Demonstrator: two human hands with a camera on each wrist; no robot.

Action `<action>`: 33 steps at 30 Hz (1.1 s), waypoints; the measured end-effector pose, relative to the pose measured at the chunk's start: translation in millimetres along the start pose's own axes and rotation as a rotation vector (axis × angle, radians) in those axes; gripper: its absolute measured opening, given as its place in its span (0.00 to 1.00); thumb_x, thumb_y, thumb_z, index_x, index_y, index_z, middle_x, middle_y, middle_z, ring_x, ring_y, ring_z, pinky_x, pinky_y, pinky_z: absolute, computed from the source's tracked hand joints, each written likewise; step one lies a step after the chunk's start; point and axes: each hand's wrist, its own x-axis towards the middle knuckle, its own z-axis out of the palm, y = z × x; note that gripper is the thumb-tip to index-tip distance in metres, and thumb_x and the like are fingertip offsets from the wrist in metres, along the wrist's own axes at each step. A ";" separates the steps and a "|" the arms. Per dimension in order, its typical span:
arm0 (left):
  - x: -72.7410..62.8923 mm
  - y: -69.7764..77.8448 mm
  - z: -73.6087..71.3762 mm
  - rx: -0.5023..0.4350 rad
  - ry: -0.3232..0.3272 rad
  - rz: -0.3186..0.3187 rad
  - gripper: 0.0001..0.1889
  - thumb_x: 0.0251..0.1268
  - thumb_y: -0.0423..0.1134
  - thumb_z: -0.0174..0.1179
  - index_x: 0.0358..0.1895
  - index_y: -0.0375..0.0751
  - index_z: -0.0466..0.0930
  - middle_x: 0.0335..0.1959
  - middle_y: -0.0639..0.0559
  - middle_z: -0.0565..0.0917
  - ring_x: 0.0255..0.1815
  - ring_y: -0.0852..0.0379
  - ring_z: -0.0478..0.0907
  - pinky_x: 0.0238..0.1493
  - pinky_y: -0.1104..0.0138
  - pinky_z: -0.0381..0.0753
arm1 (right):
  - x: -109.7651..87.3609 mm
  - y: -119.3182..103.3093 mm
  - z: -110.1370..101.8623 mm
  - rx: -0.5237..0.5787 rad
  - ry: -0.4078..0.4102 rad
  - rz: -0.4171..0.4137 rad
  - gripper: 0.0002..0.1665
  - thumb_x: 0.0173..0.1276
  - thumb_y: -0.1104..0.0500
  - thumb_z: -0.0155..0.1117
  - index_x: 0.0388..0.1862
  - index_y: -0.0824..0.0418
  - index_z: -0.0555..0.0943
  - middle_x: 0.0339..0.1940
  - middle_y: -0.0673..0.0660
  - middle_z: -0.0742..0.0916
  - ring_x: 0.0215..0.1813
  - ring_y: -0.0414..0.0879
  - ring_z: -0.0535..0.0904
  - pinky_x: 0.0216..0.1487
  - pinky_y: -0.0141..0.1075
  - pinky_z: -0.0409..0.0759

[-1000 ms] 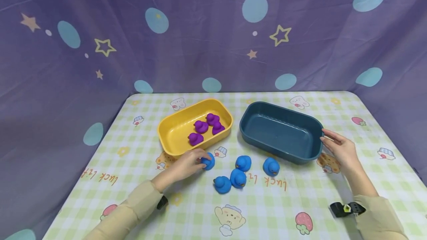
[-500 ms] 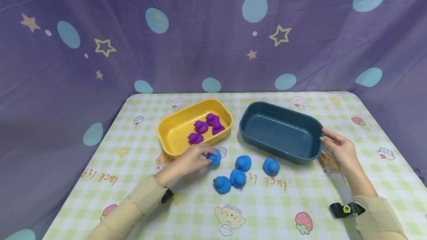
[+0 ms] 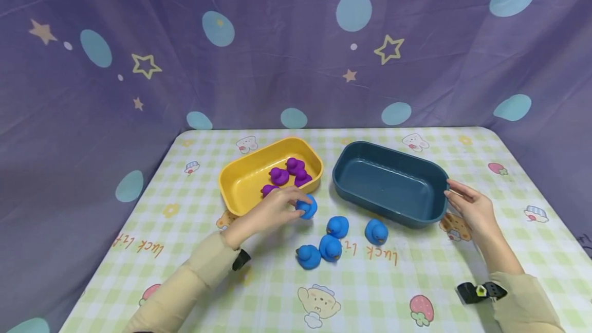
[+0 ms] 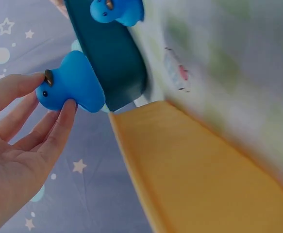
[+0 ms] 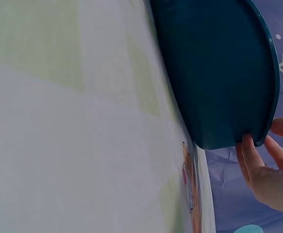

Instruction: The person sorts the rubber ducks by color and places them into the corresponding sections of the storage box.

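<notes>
Item, left hand (image 3: 274, 211): from my remote station I see its thumb and fingertips pinching one blue duck (image 4: 75, 80) by the head, close to the beak; the body is left uncovered.
Item, held duck: appears clear of the checked tablecloth (image 3: 370, 292), just beside the near right corner of the yellow bin (image 3: 243, 185). I judge it light, soft and squeezable, hard to break, its smooth skin perhaps slightly slippery. Best hold, in my view: a mild pinch across the rounded body or at the neck.
Item, loose blue ducks (image 3: 330, 248): four on the cloth; three clustered, one apart to the right. I expect them to handle alike.
Item, purple ducks (image 3: 279, 176): four, inside the yellow bin, toward its right end.
Item, right hand (image 3: 476, 210): fingers fairly straight and spread, tips touching the right end of the teal bin (image 3: 388, 185). I judge that bin stiff and light, best held at the rim.
</notes>
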 end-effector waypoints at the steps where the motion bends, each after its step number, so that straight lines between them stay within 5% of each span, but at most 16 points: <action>1: 1.7 1.5 -0.7 -0.003 0.001 0.000 0.12 0.52 0.30 0.60 0.42 0.36 0.80 0.40 0.48 0.80 0.39 0.56 0.77 0.43 0.67 0.77 | 2.5 3.6 -2.2 0.011 -0.005 -0.004 0.23 0.52 0.57 0.68 0.50 0.52 0.78 0.39 0.38 0.80 0.42 0.28 0.77 0.41 0.20 0.74; 21: 43.4 20.9 -14.8 0.024 -0.005 0.026 0.12 0.55 0.32 0.59 0.44 0.37 0.80 0.41 0.48 0.80 0.39 0.57 0.73 0.44 0.67 0.75 | 10.9 17.8 -8.3 0.069 0.013 -0.007 0.28 0.50 0.57 0.69 0.54 0.56 0.76 0.41 0.42 0.80 0.42 0.28 0.76 0.41 0.20 0.74; 33: 74.9 33.3 -17.1 0.016 -0.035 0.019 0.12 0.57 0.34 0.58 0.45 0.38 0.79 0.42 0.49 0.79 0.43 0.58 0.74 0.47 0.68 0.75 | -12.6 -13.2 11.3 0.062 0.023 0.007 0.21 0.55 0.61 0.64 0.50 0.55 0.78 0.37 0.39 0.80 0.40 0.27 0.76 0.39 0.19 0.75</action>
